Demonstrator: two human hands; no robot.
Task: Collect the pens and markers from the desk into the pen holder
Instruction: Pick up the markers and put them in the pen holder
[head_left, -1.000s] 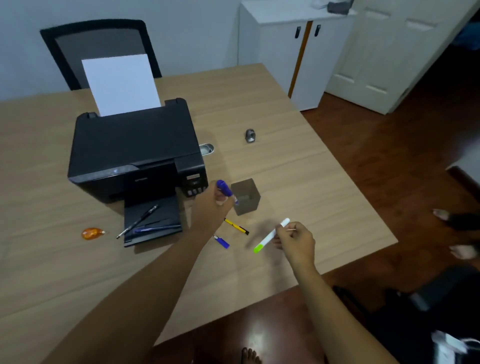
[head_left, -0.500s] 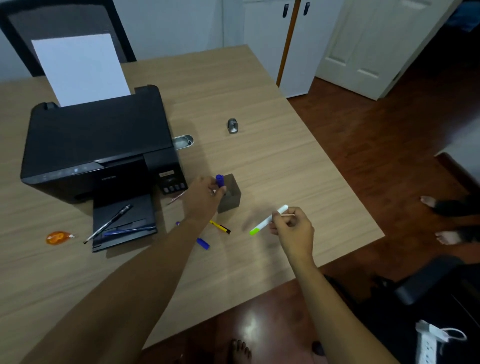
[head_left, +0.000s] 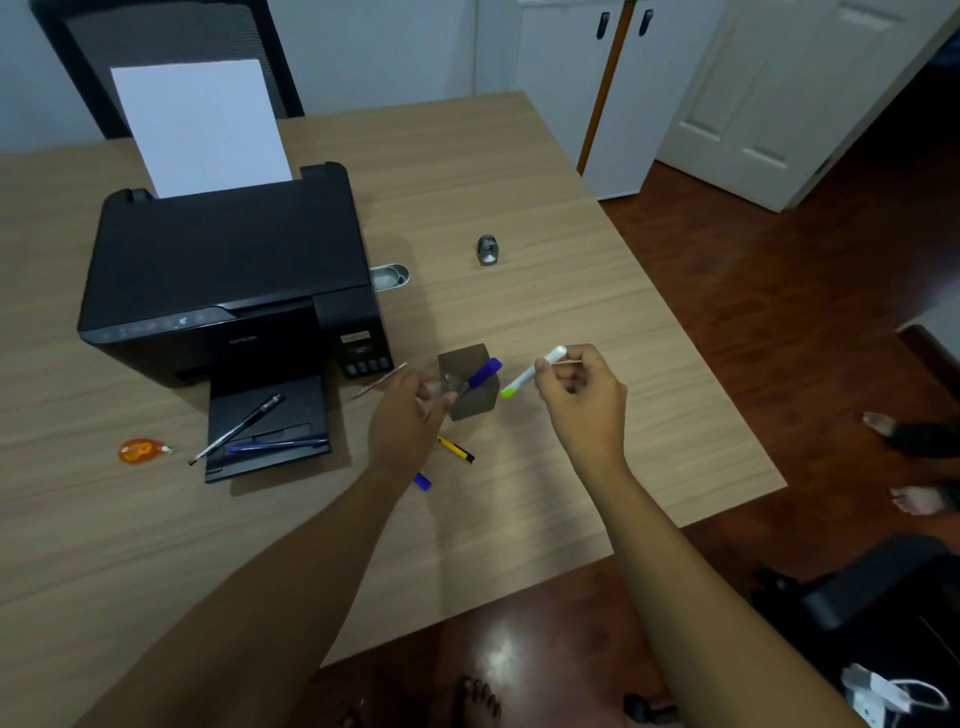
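A square grey pen holder (head_left: 475, 400) stands on the wooden desk, and a blue marker (head_left: 483, 373) leans inside it. My left hand (head_left: 402, 421) hovers just left of the holder with fingers apart, holding nothing. To the holder's right, my right hand (head_left: 579, 392) grips a white marker with a green tip (head_left: 527, 375), together with a thin pale stick. A yellow pen (head_left: 455, 449) and a blue marker (head_left: 422, 481) lie by my left wrist. A black pen (head_left: 236, 428) and a blue pen (head_left: 278, 445) rest on the printer's tray. A pinkish pen (head_left: 379, 382) lies beside the printer.
A black printer (head_left: 228, 275) with white paper fills the desk's left. An orange tape dispenser (head_left: 139, 450), a small metal tin (head_left: 389, 275) and a grey sharpener (head_left: 487, 249) lie on the desk. Another person's feet (head_left: 906, 467) are on the floor at right.
My left hand has let go of the blue marker, which now leans in the holder, and has drawn back to the left. My right hand has carried the green-tipped marker closer to the holder.
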